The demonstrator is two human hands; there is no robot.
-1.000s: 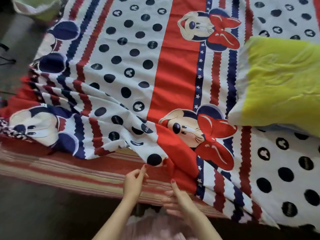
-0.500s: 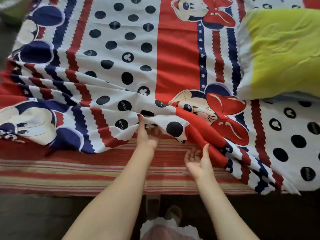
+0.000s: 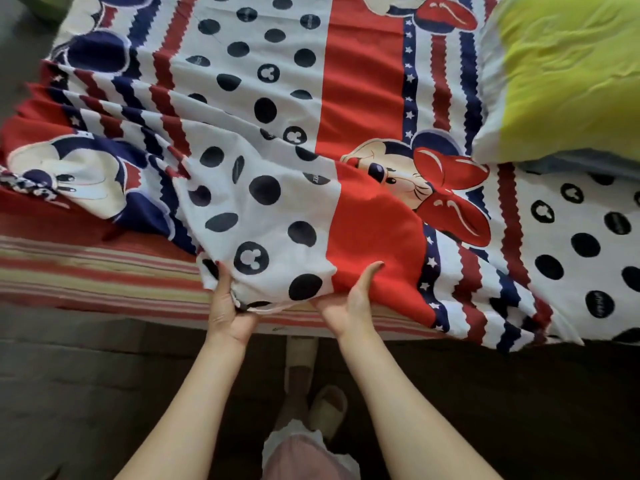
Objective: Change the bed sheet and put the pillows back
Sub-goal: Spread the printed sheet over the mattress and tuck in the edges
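The sheet hem at the near bed edge was gripped by the left hand and right hand; half a second earlier it was bunched higher, leaving striped mattress still to be covered.

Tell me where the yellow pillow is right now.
In the head view the yellow pillow lies at the upper right, on the cartoon bed sheet, beyond the right hand.
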